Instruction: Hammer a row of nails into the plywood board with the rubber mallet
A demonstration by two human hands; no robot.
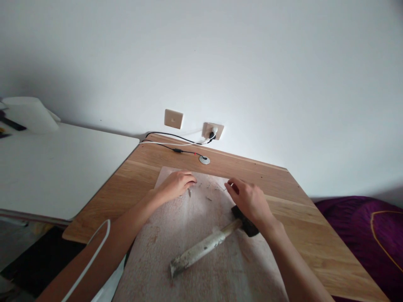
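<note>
My left hand [176,186] rests palm-down with curled fingers on a stained, pale board [201,285], close to a small metal sliver [189,192]. My right hand [248,199] hovers just above the hammer's dark head [246,222], its thumb and fingers pinched close together. Whether either hand holds something tiny is hidden. The hammer [201,247] lies on the board with its chipped, white-flecked wooden handle pointing towards me. Several small fragments [208,198] are scattered between my hands.
The board lies on an oak desk [157,163] with a metal cable grommet [204,159] near the wall. Black and white cables run to a wall socket [213,131]. A white table [59,172] adjoins at left; purple bedding [359,239] lies at right.
</note>
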